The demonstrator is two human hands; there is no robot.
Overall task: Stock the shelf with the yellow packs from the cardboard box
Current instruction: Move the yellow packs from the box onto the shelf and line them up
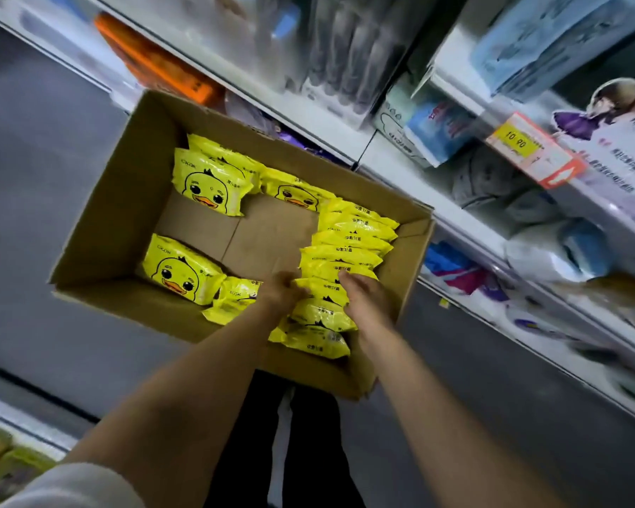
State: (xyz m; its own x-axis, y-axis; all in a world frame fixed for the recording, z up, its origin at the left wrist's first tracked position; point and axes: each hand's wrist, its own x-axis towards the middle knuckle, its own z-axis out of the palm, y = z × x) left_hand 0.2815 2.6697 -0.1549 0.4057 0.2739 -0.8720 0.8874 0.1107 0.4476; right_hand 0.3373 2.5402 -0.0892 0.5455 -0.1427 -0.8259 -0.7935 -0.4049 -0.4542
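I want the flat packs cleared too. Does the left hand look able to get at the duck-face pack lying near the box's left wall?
Probably yes: the left hand is already inside the open cardboard box, and nothing covers that duck-face pack.

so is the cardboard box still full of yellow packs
No, bare cardboard shows in the middle of the cardboard box floor, with yellow packs only along its sides.

Left hand's [281, 289] fingertips are hidden among the row of yellow packs [341, 258] in the cardboard box [99, 229]. Shelf goods [345, 49] above the box are motion-blurred, labels unreadable. Sleeve [77, 485] is cut off at the bottom edge.
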